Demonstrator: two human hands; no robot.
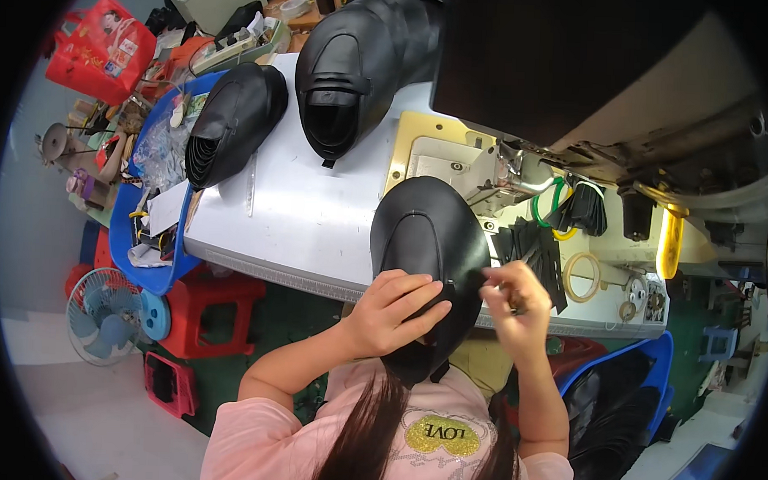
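A black leather shoe upper (422,233) lies over the table's near edge, its rounded toe pointing away from me and its other end against my pink shirt. My left hand (396,312) grips it from the left, fingers lying across its middle near the opening. At the upper's right edge is my right hand (517,308), its fingers curled in a pinch. Something small and dark shows inside that hand, too hidden to name. Farther back on the white table (300,216) are two stacks of similar uppers, a larger stack (343,69) and a smaller stack (236,125).
A sewing machine (522,173) stands at the right, beside black strips (531,258) and a tape roll (581,277). Left of the table sit a cluttered blue tray (134,240), a red stool (212,314) and a fan (106,319). A blue bin (663,368) holds black pieces.
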